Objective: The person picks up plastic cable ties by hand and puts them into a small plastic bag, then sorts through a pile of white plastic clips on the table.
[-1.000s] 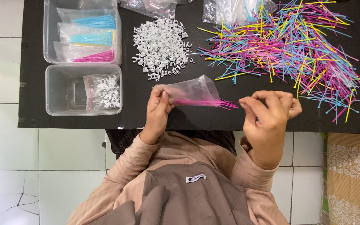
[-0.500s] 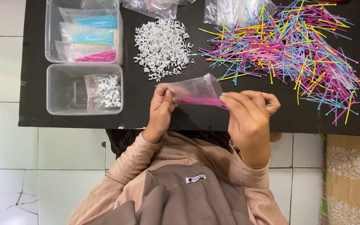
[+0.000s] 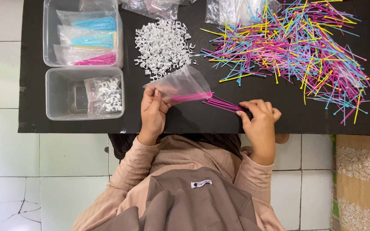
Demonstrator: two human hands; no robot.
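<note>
Pinching a clear bag (image 3: pixel 180 83) of pink sticks with my left hand (image 3: pixel 153 112), my right hand (image 3: pixel 258 119) pressing fingertips onto a loose pink bundle (image 3: pixel 221 104) on the black mat (image 3: pixel 279 119).

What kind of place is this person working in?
Probably a home or small workshop packing spot set up on a tiled floor: a black mat holds a heap of coloured plastic sticks, a pile of white clips and clear tubs of filled bags.
</note>
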